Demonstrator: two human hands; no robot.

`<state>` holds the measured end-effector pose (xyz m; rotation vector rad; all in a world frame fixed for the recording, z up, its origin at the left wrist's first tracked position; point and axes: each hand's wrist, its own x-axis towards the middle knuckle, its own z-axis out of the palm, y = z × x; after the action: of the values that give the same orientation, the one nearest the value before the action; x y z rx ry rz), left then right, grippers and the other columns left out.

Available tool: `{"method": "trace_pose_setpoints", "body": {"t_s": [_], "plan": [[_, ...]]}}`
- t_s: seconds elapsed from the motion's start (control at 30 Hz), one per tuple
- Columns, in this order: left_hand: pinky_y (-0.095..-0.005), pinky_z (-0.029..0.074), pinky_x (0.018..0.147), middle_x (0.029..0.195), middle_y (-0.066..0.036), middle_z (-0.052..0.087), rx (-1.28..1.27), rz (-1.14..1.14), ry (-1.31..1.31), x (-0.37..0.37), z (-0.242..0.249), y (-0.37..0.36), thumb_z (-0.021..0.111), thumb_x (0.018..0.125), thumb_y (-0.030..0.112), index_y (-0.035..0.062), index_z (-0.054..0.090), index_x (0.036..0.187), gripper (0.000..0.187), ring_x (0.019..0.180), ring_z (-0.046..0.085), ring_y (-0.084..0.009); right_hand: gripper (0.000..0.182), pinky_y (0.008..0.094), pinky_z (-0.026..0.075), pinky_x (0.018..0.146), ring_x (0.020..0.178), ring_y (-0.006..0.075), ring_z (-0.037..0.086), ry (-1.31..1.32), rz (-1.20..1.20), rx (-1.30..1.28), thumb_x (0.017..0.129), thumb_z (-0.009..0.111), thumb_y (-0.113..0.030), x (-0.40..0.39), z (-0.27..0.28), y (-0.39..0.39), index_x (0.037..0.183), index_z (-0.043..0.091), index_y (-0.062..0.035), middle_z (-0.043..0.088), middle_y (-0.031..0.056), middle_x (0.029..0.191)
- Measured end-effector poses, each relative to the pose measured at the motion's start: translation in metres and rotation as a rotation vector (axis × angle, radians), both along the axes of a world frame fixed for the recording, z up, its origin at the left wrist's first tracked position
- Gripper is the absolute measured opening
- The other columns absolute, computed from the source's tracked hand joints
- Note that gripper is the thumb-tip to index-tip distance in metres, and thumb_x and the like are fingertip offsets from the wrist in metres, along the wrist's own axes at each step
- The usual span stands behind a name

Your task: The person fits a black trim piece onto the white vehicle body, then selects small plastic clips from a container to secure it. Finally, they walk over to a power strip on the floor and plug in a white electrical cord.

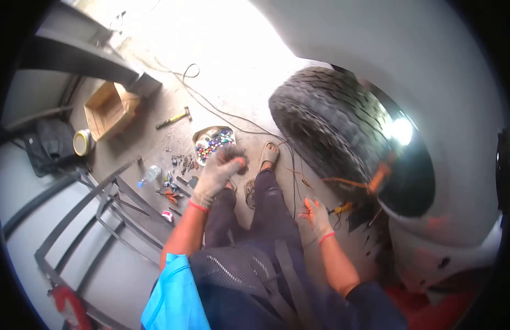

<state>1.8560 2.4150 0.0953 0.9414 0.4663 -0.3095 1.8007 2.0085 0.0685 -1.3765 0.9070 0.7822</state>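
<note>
My left hand (pixel 213 175), in a pale work glove with a red cuff, is closed around a dark, fuzzy-looking clump (pixel 235 157); blur hides its exact kind. Just beyond it on the floor is a tub (pixel 214 144) full of small colourful pieces. My right hand (pixel 318 219), gloved the same way with orange fingertips, hangs low with fingers apart and nothing visible in them. Close by on its right lies a yellow-handled tool (pixel 341 208). A large treaded tyre (pixel 334 113) stands under the vehicle's wheel arch, above and right of that hand.
A bright work lamp (pixel 400 131) with an orange cord (pixel 345 180) shines by the tyre. A dark cable (pixel 227 114) crosses the floor. Left are a hammer (pixel 173 118), wooden box (pixel 107 113), plastic bottle (pixel 152 174), orange-handled pliers (pixel 171 195) and metal frame (pixel 103 206).
</note>
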Motion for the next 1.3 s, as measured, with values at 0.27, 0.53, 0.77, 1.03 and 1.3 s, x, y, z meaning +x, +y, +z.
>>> {"method": "trace_pose_setpoints", "body": {"t_s": [0.27, 0.53, 0.77, 1.03, 1.3], "plan": [[-0.0382, 0.062, 0.085, 0.106, -0.017, 0.074, 0.1, -0.136, -0.323, 0.056, 0.221, -0.05, 0.072, 0.091, 0.001, -0.0033, 0.063, 0.121, 0.032, 0.095, 0.074, -0.0247, 0.032, 0.0411, 0.06, 0.062, 0.075, 0.0218, 0.069, -0.179, -0.362, 0.08, 0.102, 0.064, -0.022, -0.076, 0.049, -0.087, 0.129, 0.051, -0.0113, 0.068, 0.0046, 0.101], [-0.0391, 0.061, 0.086, 0.107, -0.018, 0.073, 0.267, -0.292, -0.879, 0.1, 0.329, -0.205, 0.074, 0.094, 0.009, -0.0068, 0.063, 0.126, 0.037, 0.095, 0.073, -0.0251, 0.027, 0.0258, 0.052, 0.068, 0.077, 0.0056, 0.057, -0.509, -0.178, -0.122, 0.101, 0.068, -0.025, -0.036, 0.181, -0.149, 0.12, 0.066, -0.0061, 0.065, -0.0037, 0.096], [-0.0262, 0.056, 0.076, 0.095, -0.01, 0.078, 0.808, -0.435, -1.237, 0.124, 0.531, -0.413, 0.074, 0.091, 0.008, -0.0027, 0.074, 0.112, 0.024, 0.083, 0.072, -0.0127, 0.024, 0.0217, 0.051, 0.068, 0.075, 0.0062, 0.061, -1.415, -0.446, -0.698, 0.104, 0.066, -0.022, -0.006, 0.406, -0.287, 0.118, 0.065, -0.0018, 0.064, 0.0001, 0.085], [-0.0296, 0.053, 0.069, 0.089, -0.007, 0.075, 1.015, -0.686, -1.714, 0.23, 0.597, -0.664, 0.07, 0.091, 0.02, 0.0003, 0.076, 0.108, 0.027, 0.074, 0.064, -0.0134, 0.038, 0.0314, 0.057, 0.081, 0.095, 0.0178, 0.07, -1.556, -0.414, -0.973, 0.1, 0.069, -0.016, 0.071, 0.474, -0.374, 0.131, 0.06, 0.0034, 0.067, 0.0149, 0.115], [-0.0273, 0.048, 0.054, 0.068, -0.002, 0.066, 1.465, -1.114, -1.586, 0.248, 0.602, -0.726, 0.071, 0.087, 0.026, 0.006, 0.079, 0.103, 0.026, 0.057, 0.059, -0.01, 0.041, 0.0343, 0.055, 0.085, 0.094, 0.0217, 0.069, -1.665, -0.394, -1.0, 0.098, 0.067, -0.016, 0.111, 0.486, -0.399, 0.133, 0.06, 0.0048, 0.07, 0.016, 0.109]]}}
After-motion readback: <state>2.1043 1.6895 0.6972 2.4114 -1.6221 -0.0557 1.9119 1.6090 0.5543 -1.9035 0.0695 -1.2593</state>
